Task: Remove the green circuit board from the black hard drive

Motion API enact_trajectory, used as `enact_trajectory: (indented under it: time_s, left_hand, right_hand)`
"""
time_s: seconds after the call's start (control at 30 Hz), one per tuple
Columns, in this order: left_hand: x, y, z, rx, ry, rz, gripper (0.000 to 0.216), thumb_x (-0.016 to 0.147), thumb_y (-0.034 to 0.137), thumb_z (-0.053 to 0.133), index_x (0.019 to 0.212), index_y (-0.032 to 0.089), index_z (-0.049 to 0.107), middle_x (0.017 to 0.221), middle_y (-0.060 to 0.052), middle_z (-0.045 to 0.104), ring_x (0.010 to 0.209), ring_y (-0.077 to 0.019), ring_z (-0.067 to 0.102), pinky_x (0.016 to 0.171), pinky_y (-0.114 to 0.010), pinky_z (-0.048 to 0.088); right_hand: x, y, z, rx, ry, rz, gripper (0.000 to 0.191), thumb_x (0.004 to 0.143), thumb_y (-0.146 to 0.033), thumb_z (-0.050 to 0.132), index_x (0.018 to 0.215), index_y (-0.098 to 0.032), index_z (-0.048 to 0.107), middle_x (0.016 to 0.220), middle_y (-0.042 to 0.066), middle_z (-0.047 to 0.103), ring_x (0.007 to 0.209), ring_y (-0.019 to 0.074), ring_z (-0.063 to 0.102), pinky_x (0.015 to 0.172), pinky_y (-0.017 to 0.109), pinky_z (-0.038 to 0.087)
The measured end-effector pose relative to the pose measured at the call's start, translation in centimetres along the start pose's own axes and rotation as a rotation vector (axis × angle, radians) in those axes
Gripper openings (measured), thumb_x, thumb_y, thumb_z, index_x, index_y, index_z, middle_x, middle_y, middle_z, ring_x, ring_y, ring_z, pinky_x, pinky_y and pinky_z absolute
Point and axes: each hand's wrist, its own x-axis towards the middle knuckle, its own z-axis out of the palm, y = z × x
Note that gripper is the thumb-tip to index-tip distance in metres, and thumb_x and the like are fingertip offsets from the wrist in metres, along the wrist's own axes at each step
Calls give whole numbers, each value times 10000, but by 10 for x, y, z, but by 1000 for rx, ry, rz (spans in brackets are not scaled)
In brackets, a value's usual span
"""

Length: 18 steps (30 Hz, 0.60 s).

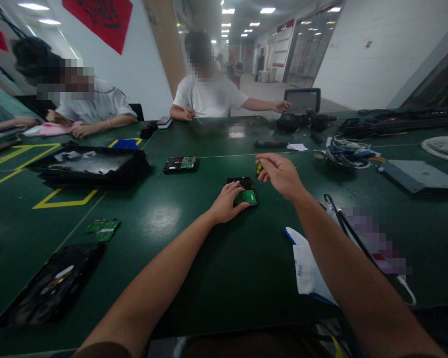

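Observation:
A hard drive (251, 197) lies on the green table with its green circuit board facing up. Across its left side is my left hand (228, 201), fingers on top and thumb at the near edge, gripping it against the table. Just right of and above the drive, my right hand (280, 175) is closed around a yellow-and-black screwdriver handle (260, 168). The screwdriver's tip is not distinguishable. A second hard drive (180, 164) sits farther back to the left, also board side up.
At left are a black tray (93, 161), a loose green circuit board (103, 228) and a black casing (52, 286). A white packet (308, 263) lies under my right forearm. Bundled cables (349, 153) and a grey metal box (420, 175) stand right. Two co-workers sit opposite.

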Motion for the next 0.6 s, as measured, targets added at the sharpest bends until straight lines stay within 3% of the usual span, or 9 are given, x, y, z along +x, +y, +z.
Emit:
enact_trajectory:
  time_s: [0.17, 0.27, 0.6]
  left_hand:
    - [0, -1, 0, 0, -7, -18, 595, 948, 544, 635, 1423, 196, 548, 1641, -155, 394, 1553, -356, 292, 1259, -586, 283]
    - [0, 0, 0, -1, -4, -16, 604, 950, 547, 632, 1428, 188, 545, 1640, -158, 393, 1552, -357, 293, 1261, -580, 282]
    - [-1, -2, 2, 2, 6, -6, 614, 954, 570, 615, 1423, 180, 555, 1630, -167, 405, 1549, -357, 293, 1257, -568, 294]
  right_hand:
    - [-3, -13, -2, -267, 117, -80, 193, 912, -388, 639, 950, -218, 722, 930, 61, 748, 763, 190, 664, 692, 333, 506]
    - [-6, -22, -1, -383, 182, -96, 130, 873, -334, 672, 899, -210, 699, 871, 59, 735, 718, 183, 632, 694, 338, 481]
    - [-1, -15, -1, -144, 16, -39, 322, 998, -436, 503, 1021, -212, 732, 867, 43, 741, 570, 128, 635, 575, 294, 482]
